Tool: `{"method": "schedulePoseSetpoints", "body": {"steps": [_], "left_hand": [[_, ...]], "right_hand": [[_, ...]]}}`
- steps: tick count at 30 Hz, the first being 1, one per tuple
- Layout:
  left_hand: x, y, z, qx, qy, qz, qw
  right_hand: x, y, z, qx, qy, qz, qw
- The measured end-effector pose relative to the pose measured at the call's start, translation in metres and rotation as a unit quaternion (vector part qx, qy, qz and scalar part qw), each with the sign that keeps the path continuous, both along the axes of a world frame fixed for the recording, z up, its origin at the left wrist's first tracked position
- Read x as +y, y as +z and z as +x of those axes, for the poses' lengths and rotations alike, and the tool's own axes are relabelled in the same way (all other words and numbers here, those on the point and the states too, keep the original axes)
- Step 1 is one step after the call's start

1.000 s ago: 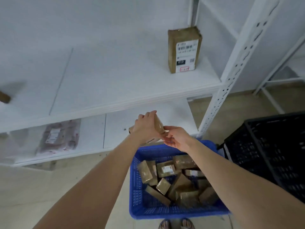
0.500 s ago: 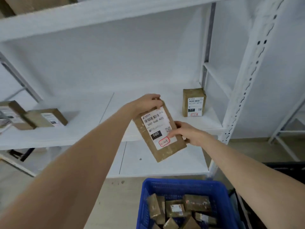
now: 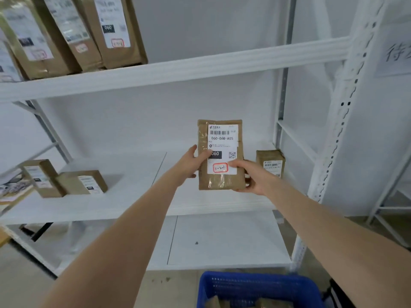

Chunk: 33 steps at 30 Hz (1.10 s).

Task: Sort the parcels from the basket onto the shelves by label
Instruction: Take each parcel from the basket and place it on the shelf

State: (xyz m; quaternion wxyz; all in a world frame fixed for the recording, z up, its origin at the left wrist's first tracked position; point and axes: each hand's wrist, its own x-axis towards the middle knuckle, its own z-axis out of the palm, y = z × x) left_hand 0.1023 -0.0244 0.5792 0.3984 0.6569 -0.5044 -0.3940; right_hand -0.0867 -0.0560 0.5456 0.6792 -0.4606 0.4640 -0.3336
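A brown parcel [image 3: 219,134] stands upright in front of me, its white label reading 060-06B-A05 with a red-boxed handwritten mark. My left hand [image 3: 192,162] grips its left edge, thumb on the label. My right hand [image 3: 250,175] holds its lower right corner, thumb across the label's bottom. The blue basket [image 3: 255,285] sits at the bottom edge with parcels inside, mostly out of view. Behind the held parcel runs the white middle shelf [image 3: 133,203].
A small brown parcel [image 3: 270,162] stands at the middle shelf's right end. Two more parcels [image 3: 64,180] lie at its left. Several tall brown parcels [image 3: 73,32] labelled 060 stand on the top shelf. A white perforated upright [image 3: 340,121] rises at right.
Both hands have lifted the parcel out of the basket and turned it upright, label toward me. My view has risen, so the top shelf shows and the basket has dropped low.
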Motion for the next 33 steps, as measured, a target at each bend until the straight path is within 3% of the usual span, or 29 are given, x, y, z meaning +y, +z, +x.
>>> {"method": "schedulePoseSetpoints", "body": {"steps": [3, 16, 24, 33], "left_hand": [[0.013, 0.008, 0.014, 0.025, -0.017, -0.022, 0.999], [0.053, 0.051, 0.076, -0.012, -0.049, -0.084, 0.995], [0.074, 0.067, 0.114, -0.021, -0.025, -0.087, 0.996], [0.099, 0.107, 0.158, -0.091, 0.142, -0.175, 0.970]], "right_hand": [[0.011, 0.011, 0.016, -0.011, -0.003, 0.000, 1.000], [0.045, 0.049, 0.076, -0.015, 0.010, -0.056, 0.998], [0.058, 0.064, 0.117, 0.039, 0.033, -0.117, 0.992], [0.071, 0.094, 0.184, 0.025, 0.067, -0.181, 0.981]]}}
